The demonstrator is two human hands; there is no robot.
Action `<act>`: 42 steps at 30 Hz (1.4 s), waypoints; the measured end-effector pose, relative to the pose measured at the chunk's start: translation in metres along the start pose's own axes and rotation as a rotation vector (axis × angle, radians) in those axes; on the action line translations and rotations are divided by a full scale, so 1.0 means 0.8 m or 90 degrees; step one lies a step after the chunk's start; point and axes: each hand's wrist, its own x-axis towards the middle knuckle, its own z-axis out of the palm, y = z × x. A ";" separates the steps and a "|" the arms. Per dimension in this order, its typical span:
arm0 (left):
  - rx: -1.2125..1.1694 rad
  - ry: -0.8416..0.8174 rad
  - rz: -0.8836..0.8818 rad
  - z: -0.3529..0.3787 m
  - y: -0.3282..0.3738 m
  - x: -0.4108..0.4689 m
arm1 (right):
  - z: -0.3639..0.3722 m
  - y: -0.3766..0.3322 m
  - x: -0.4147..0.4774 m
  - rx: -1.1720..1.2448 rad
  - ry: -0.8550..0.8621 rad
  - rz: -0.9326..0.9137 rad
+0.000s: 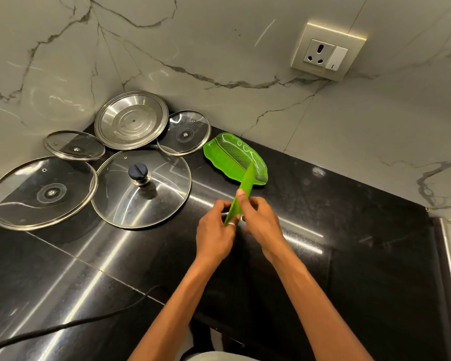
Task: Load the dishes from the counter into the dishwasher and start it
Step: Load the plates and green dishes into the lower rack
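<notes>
Both hands hold a green leaf-shaped plate (246,184) on edge above the black counter (349,230). My left hand (215,234) grips its lower end and my right hand (261,221) pinches it higher up. A second green leaf plate (229,153) lies flat on the counter just behind them. To the left sit a large glass lid with a dark knob (141,186), another large glass lid (41,192), two small glass lids (74,145) (184,132) and a steel plate (131,120) leaning in the corner. No dishwasher is in view.
Marble walls meet in a corner behind the lids. A wall socket with a switch (327,53) is at the upper right. A black cable (76,321) runs across the counter at the lower left. The counter's right edge (448,256) has a metal trim.
</notes>
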 end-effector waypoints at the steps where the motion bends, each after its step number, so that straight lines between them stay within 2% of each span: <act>1: 0.040 -0.007 0.033 0.002 0.003 -0.005 | -0.008 -0.004 -0.005 0.021 0.010 0.008; 3: 0.123 -0.001 0.106 0.003 0.009 -0.014 | -0.027 -0.006 -0.014 -0.026 0.074 -0.025; 6: 0.224 0.027 0.238 -0.007 0.018 -0.012 | -0.058 0.002 -0.026 -0.189 0.262 -0.151; 8: 0.292 0.017 0.316 -0.016 0.021 -0.002 | -0.077 0.008 -0.031 -0.210 0.338 -0.208; 10: 0.333 0.011 0.350 -0.025 0.022 0.008 | -0.090 0.012 -0.028 -0.186 0.327 -0.172; 12: 0.351 0.003 0.383 -0.030 0.024 0.012 | -0.095 0.018 -0.021 -0.090 0.275 -0.066; 15: 0.368 -0.023 0.452 -0.031 0.027 0.013 | -0.090 0.020 -0.020 0.266 0.155 0.100; 16: 0.363 -0.028 0.461 -0.030 0.028 0.013 | -0.087 0.018 -0.022 0.386 0.109 0.131; 18: 0.352 -0.023 0.474 -0.025 0.031 0.011 | -0.081 0.013 -0.034 0.522 0.038 0.150; 21: 0.320 -0.036 0.492 -0.008 0.034 0.000 | -0.064 0.005 -0.046 0.599 -0.010 0.116; 26: 0.295 -0.154 0.517 0.002 0.046 0.014 | -0.063 0.002 -0.035 0.594 0.099 0.097; 27: 0.286 -0.180 0.492 -0.003 0.050 0.020 | -0.068 0.001 -0.034 0.589 0.115 0.095; 29: 0.172 -0.178 0.326 -0.017 0.062 0.033 | -0.079 0.002 -0.033 0.580 0.125 0.090; 32: -0.080 -0.022 0.003 -0.019 0.045 0.085 | -0.090 0.009 -0.032 0.567 0.150 0.099; 33: -0.096 0.018 -0.091 -0.015 0.027 0.113 | -0.092 0.011 -0.032 0.563 0.161 0.101; 35: -0.084 0.022 -0.222 -0.005 -0.004 0.162 | -0.093 0.014 -0.033 0.561 0.181 0.103; 38: -0.132 -0.010 -0.328 0.021 -0.025 0.200 | -0.092 0.020 -0.035 0.550 0.193 0.107; 42: -0.119 0.049 -0.341 0.051 -0.016 0.224 | -0.093 0.026 -0.041 0.535 0.201 0.107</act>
